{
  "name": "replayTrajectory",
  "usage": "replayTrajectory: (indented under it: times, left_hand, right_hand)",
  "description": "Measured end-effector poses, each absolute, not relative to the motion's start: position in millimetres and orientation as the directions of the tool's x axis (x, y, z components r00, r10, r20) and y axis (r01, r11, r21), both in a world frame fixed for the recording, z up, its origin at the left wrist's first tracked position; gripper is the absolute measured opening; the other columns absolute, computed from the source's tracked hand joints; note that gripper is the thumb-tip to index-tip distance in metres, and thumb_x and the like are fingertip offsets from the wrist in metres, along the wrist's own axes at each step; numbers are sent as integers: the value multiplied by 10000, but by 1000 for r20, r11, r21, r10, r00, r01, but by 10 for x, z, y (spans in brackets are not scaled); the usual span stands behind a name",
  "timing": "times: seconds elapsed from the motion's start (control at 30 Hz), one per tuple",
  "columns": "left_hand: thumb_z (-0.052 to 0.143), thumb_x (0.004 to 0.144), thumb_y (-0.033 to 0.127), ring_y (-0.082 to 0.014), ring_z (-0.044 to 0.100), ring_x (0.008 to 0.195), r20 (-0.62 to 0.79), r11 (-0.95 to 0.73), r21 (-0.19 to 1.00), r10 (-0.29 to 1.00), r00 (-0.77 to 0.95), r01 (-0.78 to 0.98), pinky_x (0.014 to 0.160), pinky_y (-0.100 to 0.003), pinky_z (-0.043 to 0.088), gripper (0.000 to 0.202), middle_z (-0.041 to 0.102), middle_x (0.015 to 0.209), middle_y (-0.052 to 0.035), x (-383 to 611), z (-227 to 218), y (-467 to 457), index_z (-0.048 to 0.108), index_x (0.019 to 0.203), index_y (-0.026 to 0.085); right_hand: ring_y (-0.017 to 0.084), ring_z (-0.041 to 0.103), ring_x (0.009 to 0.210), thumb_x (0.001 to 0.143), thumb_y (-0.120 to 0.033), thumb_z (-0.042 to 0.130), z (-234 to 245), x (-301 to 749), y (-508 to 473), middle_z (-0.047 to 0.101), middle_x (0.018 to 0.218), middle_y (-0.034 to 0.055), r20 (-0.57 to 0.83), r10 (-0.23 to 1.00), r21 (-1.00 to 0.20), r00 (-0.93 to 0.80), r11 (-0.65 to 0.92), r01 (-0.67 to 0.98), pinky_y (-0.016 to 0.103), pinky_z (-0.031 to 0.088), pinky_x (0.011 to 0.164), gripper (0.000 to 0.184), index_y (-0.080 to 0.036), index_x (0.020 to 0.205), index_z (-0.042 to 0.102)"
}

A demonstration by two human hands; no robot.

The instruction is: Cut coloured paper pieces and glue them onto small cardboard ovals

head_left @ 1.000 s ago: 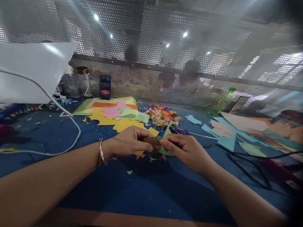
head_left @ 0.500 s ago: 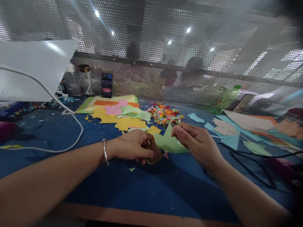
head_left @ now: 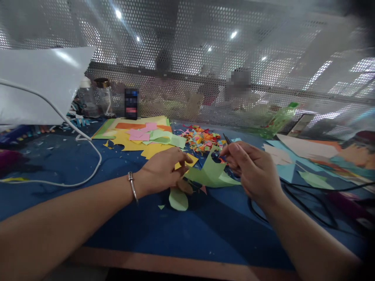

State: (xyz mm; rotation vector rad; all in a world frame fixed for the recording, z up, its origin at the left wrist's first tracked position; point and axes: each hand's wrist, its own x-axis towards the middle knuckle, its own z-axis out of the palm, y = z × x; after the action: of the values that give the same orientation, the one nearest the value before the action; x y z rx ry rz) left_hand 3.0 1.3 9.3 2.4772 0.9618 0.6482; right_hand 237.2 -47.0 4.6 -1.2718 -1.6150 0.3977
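Note:
My left hand [head_left: 164, 169] rests low over the blue table [head_left: 181, 238], its fingers curled and pinching the left edge of a light green paper sheet [head_left: 211, 174]. The sheet curls up between both hands. A small rounded green cutout [head_left: 178, 199] lies on the table just below my left hand. To the right of the sheet, my right hand [head_left: 253, 171] is closed around a thin dark tool [head_left: 226, 139], whose tip pokes up above the fingers. What kind of tool it is stays unclear.
A stack of yellow, pink and green paper [head_left: 137, 136] and a pile of coloured scraps [head_left: 202, 141] lie behind the hands. A white cable [head_left: 88, 142] loops at left, black cables [head_left: 307, 195] run at right. Jars [head_left: 102, 97] stand by the perforated screen [head_left: 205, 78].
The hands moved apart and the green sheet came up between them. A small green cutout now lies on the table. My right hand rose, showing the dark tool tip.

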Motion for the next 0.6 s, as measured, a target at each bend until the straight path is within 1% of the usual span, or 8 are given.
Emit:
replayTrajectory:
  times: [0.1, 0.2, 0.23, 0.3, 0.37, 0.43, 0.5, 0.6]
  left_hand:
    - [594, 820, 286, -151, 624, 733, 233, -633, 595, 726, 647, 495, 723, -292, 469, 445, 636, 1221, -95, 60, 112, 25, 617, 1254, 189]
    - [665, 759, 305, -219, 646, 859, 172, -661, 557, 684, 709, 503, 759, -326, 471, 538, 658, 1202, -105, 156, 166, 3, 611, 1285, 200]
    - [662, 759, 290, -243, 642, 916, 167, -701, 511, 648, 743, 497, 775, -333, 465, 487, 674, 1170, -108, 202, 187, -4, 647, 1238, 201]
    - [612, 793, 239, -255, 637, 952, 151, -766, 428, 583, 798, 479, 784, -335, 448, 267, 711, 1062, -103, 301, 234, -7, 734, 1027, 200]
    - [565, 803, 183, -230, 642, 863, 163, -794, 375, 564, 809, 478, 731, -324, 432, 182, 729, 927, -88, 384, 293, 8, 738, 857, 191]
    - [554, 796, 170, -200, 629, 767, 236, -789, 373, 590, 772, 488, 678, -308, 417, 167, 721, 841, -66, 421, 367, 46, 714, 842, 186]
    - [549, 810, 195, -176, 616, 725, 338, -753, 445, 642, 688, 484, 660, -292, 417, 150, 708, 816, -53, 391, 442, 113, 685, 868, 172]
    - [589, 780, 216, -137, 586, 618, 319, -634, 597, 750, 579, 492, 593, -255, 405, 64, 632, 671, -12, 217, 498, 285, 626, 779, 164]
  right_hand:
    - [104, 353, 447, 916, -637, 490, 58, 2352, -464, 392, 545, -33, 532, 835, -764, 142, 402, 505, 266, 234, 412, 465, -203, 816, 621]
    - [109, 368, 446, 905, -648, 499, 63, 2349, -456, 401, 532, -36, 533, 833, -762, 144, 399, 510, 269, 249, 417, 467, -211, 797, 623]
    - [110, 370, 447, 902, -652, 500, 65, 2352, -455, 403, 531, -37, 533, 834, -759, 143, 396, 516, 270, 252, 417, 468, -213, 793, 622]
    - [110, 373, 450, 899, -656, 502, 71, 2360, -454, 406, 535, -36, 533, 834, -756, 145, 392, 525, 268, 257, 416, 470, -214, 792, 622]
    - [109, 379, 458, 896, -656, 506, 82, 2368, -455, 413, 543, -32, 537, 829, -758, 155, 394, 520, 263, 266, 412, 468, -214, 798, 625]
    - [113, 378, 464, 892, -654, 515, 97, 2373, -457, 410, 549, -24, 540, 822, -768, 182, 393, 505, 265, 269, 410, 460, -218, 797, 626]
    - [122, 364, 465, 892, -646, 522, 109, 2380, -456, 394, 549, -18, 546, 807, -781, 225, 393, 486, 276, 262, 411, 442, -227, 789, 620]
    - [127, 342, 473, 906, -614, 526, 121, 2409, -444, 375, 562, -17, 556, 783, -794, 278, 403, 455, 287, 243, 424, 404, -234, 800, 616]
